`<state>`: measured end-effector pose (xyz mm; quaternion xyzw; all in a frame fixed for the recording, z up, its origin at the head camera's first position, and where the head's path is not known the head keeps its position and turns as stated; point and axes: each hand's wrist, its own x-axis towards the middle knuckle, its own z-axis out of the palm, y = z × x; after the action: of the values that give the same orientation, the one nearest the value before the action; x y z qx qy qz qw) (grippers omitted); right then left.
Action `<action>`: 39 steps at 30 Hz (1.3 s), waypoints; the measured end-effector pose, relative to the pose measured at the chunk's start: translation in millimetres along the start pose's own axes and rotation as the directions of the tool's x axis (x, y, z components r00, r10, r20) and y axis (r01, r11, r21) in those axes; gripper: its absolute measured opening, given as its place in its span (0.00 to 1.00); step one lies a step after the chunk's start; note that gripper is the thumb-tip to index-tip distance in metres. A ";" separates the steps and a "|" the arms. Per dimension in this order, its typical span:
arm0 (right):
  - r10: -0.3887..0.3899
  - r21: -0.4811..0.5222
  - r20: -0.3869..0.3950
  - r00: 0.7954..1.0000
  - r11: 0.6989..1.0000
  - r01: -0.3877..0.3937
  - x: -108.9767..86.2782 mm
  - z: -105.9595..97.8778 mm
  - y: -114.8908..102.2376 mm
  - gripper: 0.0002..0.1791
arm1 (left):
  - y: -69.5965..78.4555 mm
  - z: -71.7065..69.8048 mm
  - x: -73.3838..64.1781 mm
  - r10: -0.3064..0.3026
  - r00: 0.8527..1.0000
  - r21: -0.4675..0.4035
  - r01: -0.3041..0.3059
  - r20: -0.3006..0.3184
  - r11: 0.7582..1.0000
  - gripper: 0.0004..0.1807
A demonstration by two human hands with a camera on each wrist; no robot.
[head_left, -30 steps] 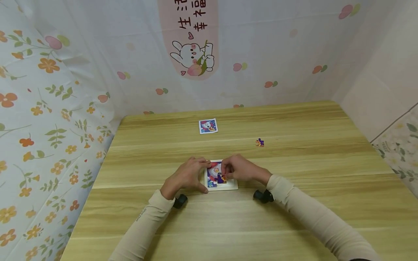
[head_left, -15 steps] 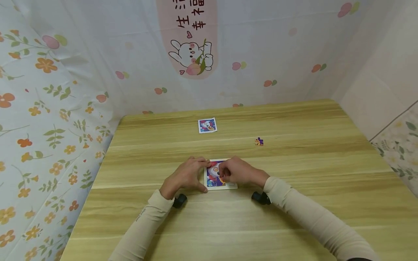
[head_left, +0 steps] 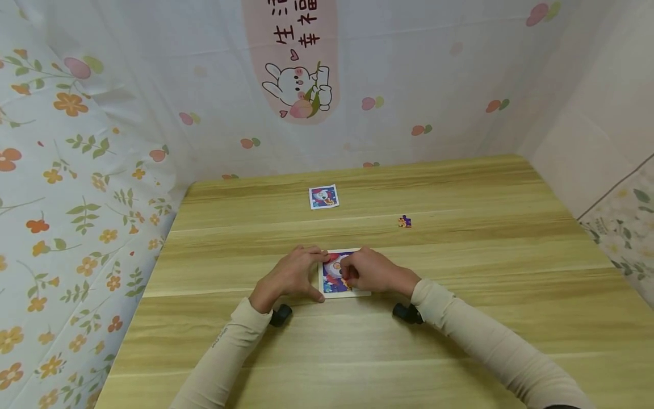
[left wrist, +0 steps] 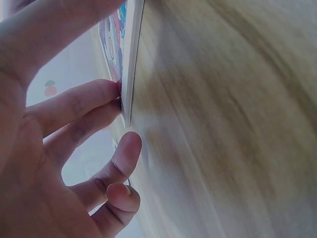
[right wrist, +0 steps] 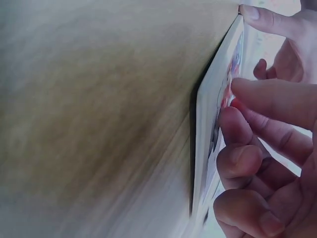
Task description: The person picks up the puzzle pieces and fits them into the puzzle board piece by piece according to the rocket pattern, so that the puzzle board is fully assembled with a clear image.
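A small picture puzzle in a white tray point(head_left: 343, 295) lies on the table between both hands. My left hand point(head_left: 292, 274) holds the tray's left side, thumb at the near corner and forefinger at the far one. In the left wrist view, fingertips point(left wrist: 113, 89) press on the tray's rim. Over the puzzle's right half is my right hand point(head_left: 374, 270), its fingers curled and its thumb and forefinger point(right wrist: 237, 124) together at a puzzle piece point(head_left: 348, 287) in the lower part of the picture. The hand covers much of that piece and the tray's right side.
A loose purple and orange puzzle piece point(head_left: 405, 221) lies behind and to the right of the tray. Further back is a small printed picture card point(head_left: 324, 196). The wooden table point(head_left: 337, 352) ends at a patterned white cloth wall point(head_left: 409, 74).
The right hand has brought the purple and orange piece down into the lower part of the tray, where it was tilted above before. The left hand keeps its place.
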<state>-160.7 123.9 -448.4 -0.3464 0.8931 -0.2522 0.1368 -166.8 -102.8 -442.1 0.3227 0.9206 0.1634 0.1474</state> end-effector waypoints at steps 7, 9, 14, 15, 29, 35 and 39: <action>0.012 0.002 0.011 1.000 1.000 -0.012 -0.4 -0.1 -0.3 0.06 | 0.2 0.7 0.1 0.010 1.000 0.006 -0.010 -0.006 1.000 0.50; 0.022 0.018 0.014 1.000 1.000 -0.022 -0.8 -1.4 1.1 0.05 | 0.3 1.4 0.1 0.014 1.000 0.006 -0.014 -0.009 1.000 0.50; 0.039 0.087 0.003 0.999 0.995 -0.039 -2.7 -10.3 8.9 0.04 | 0.3 2.4 -0.6 -0.008 1.000 -0.003 0.008 0.000 1.000 0.50; 0.041 0.102 -0.002 0.999 0.994 -0.040 -3.2 -12.7 11.4 0.04 | 0.3 2.5 -0.6 -0.016 1.000 -0.007 0.016 0.003 1.000 0.50; 0.240 0.058 -0.268 0.933 0.971 -0.233 -17.6 -53.4 82.7 0.03 | 3.2 0.6 -1.8 -0.045 0.999 -0.023 0.046 0.026 0.999 0.51; 0.351 -0.039 -0.300 0.887 0.925 -0.379 -30.8 -73.6 111.4 0.08 | 3.4 1.6 -1.0 -0.040 0.999 -0.015 0.040 0.020 0.999 0.50; 0.410 -0.043 -0.278 0.869 0.898 -0.438 -35.4 -80.9 120.0 0.17 | 3.0 1.2 -1.3 -0.047 0.999 -0.023 0.047 0.015 0.999 0.51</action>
<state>-234.9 252.9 -443.8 -0.1121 0.9694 -0.2125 0.0513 -163.7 -101.1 -441.8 0.3003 0.9248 0.1684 0.1616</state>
